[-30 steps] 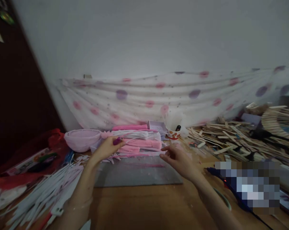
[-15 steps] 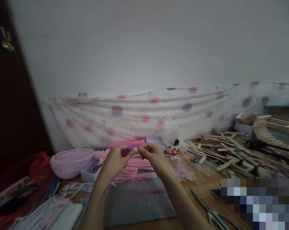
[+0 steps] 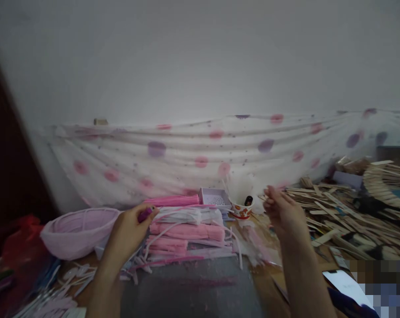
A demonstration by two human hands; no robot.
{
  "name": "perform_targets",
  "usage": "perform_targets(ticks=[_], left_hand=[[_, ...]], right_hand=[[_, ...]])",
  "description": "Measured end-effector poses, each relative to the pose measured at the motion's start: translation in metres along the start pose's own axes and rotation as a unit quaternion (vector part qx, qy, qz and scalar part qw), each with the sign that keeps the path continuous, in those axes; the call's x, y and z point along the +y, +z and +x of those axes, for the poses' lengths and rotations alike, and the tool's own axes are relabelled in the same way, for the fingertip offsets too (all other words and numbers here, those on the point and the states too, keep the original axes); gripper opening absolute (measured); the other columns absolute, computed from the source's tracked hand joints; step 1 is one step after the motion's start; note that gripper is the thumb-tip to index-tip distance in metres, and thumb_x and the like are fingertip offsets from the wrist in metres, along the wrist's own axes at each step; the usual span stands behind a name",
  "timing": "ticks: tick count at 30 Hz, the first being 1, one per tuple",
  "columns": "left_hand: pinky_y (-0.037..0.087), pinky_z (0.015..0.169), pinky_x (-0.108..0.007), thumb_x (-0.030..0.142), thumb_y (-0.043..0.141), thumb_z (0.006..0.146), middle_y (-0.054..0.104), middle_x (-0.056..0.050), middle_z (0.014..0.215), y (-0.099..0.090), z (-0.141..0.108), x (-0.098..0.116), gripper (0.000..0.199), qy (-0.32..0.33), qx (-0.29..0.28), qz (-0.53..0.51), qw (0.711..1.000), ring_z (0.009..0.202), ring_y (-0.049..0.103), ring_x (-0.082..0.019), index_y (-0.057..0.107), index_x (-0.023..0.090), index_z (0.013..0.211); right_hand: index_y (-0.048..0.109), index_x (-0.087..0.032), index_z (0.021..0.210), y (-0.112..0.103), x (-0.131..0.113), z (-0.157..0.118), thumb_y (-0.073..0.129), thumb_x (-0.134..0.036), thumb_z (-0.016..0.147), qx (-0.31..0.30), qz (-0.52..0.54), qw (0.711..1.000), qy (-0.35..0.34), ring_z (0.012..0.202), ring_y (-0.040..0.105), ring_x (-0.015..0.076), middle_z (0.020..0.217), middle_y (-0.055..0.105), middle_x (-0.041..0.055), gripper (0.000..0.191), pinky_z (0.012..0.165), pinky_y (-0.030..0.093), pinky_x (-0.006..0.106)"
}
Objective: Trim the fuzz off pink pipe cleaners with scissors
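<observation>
A small purple object (image 3: 145,214), perhaps a lighter, is gripped in my left hand (image 3: 129,232), above the left end of the pipe cleaner bundles. Pink and white bundles (image 3: 190,232) lie between my hands. My right hand (image 3: 284,216) is raised to the right of the paper cup (image 3: 242,209), thumb and fingertips pressed together; anything pinched there is too small to make out. Below the bundles lies a grey board (image 3: 193,289).
A pink woven basket (image 3: 79,236) stands at the left, beside red plastic (image 3: 21,247). A white box with beads (image 3: 215,198) sits behind the bundles. Wooden sticks (image 3: 335,212) are piled at the right, with a lit phone (image 3: 347,287) in front.
My hands have moved apart, the left one leftward with the purple object, the right one rightward. The bundles between them now show more fully, and the view has shifted slightly.
</observation>
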State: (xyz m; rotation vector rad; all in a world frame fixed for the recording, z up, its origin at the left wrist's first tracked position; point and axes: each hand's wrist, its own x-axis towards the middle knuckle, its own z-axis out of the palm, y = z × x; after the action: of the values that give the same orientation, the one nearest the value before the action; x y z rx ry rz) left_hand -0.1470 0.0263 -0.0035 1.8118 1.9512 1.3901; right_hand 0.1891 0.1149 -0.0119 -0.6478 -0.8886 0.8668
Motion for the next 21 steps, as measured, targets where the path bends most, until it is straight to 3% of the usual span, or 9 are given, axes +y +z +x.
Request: perform_targets(ticks=[2, 4, 6, 8, 9, 12, 16, 21], left_hand=[[0.042, 0.062, -0.029, 0.054, 0.056, 0.073, 0.069, -0.004, 0.072, 0.0, 0.001, 0.002, 0.039, -0.013, 0.008, -0.012, 1.0, 0.071, 0.06, -0.023, 0.068, 0.017, 0.081], [0.039, 0.055, -0.027, 0.054, 0.055, 0.073, 0.063, -0.001, 0.064, 0.005, 0.0, 0.01, 0.039, -0.016, 0.002, -0.041, 0.999, 0.062, 0.056, -0.02, 0.066, 0.017, 0.078], [0.035, 0.051, -0.026, 0.054, 0.055, 0.073, 0.057, 0.001, 0.057, 0.014, -0.002, 0.021, 0.038, -0.014, -0.011, -0.07, 0.997, 0.054, 0.049, -0.017, 0.065, 0.017, 0.075], [0.033, 0.049, -0.026, 0.053, 0.054, 0.073, 0.049, 0.003, 0.051, 0.025, -0.005, 0.03, 0.037, -0.012, -0.036, -0.087, 0.995, 0.049, 0.043, -0.015, 0.064, 0.017, 0.073], [0.032, 0.048, -0.026, 0.053, 0.053, 0.074, 0.046, 0.004, 0.049, 0.03, -0.006, 0.034, 0.037, -0.008, -0.054, -0.09, 0.994, 0.048, 0.041, -0.014, 0.063, 0.018, 0.072], [0.031, 0.05, -0.025, 0.051, 0.052, 0.078, 0.043, 0.004, 0.05, 0.038, -0.011, 0.041, 0.034, 0.015, -0.107, -0.093, 0.99, 0.049, 0.04, -0.014, 0.061, 0.019, 0.07], [0.035, 0.059, -0.025, 0.046, 0.054, 0.079, 0.052, 0.002, 0.063, 0.037, -0.014, 0.041, 0.03, 0.044, -0.133, -0.082, 0.987, 0.062, 0.046, -0.015, 0.06, 0.019, 0.069], [0.03, 0.055, -0.026, 0.051, 0.05, 0.079, 0.044, 0.002, 0.058, 0.037, -0.011, 0.035, 0.036, 0.037, -0.158, -0.039, 0.986, 0.06, 0.041, -0.016, 0.054, 0.019, 0.063]], right_hand=[[0.049, -0.02, 0.055, -0.008, -0.003, 0.005, 0.076, -0.062, 0.053, 0.018, -0.003, 1.0, -0.023, 0.039, 0.036, 0.0045, 0.046, 0.05, -0.0066, 0.05, 0.037, 0.033, 0.019], [0.043, -0.02, 0.049, 0.0, -0.002, 0.001, 0.067, -0.068, 0.062, -0.003, -0.019, 0.999, -0.03, 0.041, 0.039, 0.0059, 0.042, 0.044, -0.0059, 0.055, 0.039, 0.036, 0.019], [0.054, -0.02, 0.056, 0.021, 0.001, -0.012, 0.072, -0.061, 0.063, -0.064, -0.047, 0.997, -0.019, 0.05, 0.049, 0.0078, 0.051, 0.054, -0.0028, 0.046, 0.044, 0.04, 0.019], [0.066, -0.019, 0.079, 0.047, 0.005, -0.028, 0.083, -0.044, 0.056, -0.154, -0.076, 0.985, 0.006, 0.055, 0.053, 0.009, 0.065, 0.063, -0.0012, 0.038, 0.046, 0.042, 0.02], [0.067, -0.018, 0.086, 0.06, 0.007, -0.036, 0.081, -0.042, 0.06, -0.203, -0.086, 0.975, 0.024, 0.05, 0.052, 0.0094, 0.061, 0.062, -0.0016, 0.038, 0.044, 0.041, 0.021], [0.068, -0.016, 0.083, 0.086, 0.013, -0.05, 0.073, -0.046, 0.068, -0.29, -0.097, 0.951, 0.053, 0.044, 0.049, 0.0088, 0.055, 0.06, -0.0016, 0.034, 0.041, 0.039, 0.022], [0.064, -0.015, 0.06, 0.089, 0.019, -0.046, 0.075, -0.045, 0.066, -0.3, -0.098, 0.947, 0.062, 0.044, 0.048, 0.0071, 0.053, 0.062, 0.0003, 0.032, 0.042, 0.038, 0.02], [0.068, -0.015, 0.063, 0.076, 0.017, -0.036, 0.075, -0.047, 0.063, -0.288, -0.102, 0.949, 0.082, 0.042, 0.05, 0.0083, 0.057, 0.067, 0.0031, 0.033, 0.041, 0.04, 0.021]])
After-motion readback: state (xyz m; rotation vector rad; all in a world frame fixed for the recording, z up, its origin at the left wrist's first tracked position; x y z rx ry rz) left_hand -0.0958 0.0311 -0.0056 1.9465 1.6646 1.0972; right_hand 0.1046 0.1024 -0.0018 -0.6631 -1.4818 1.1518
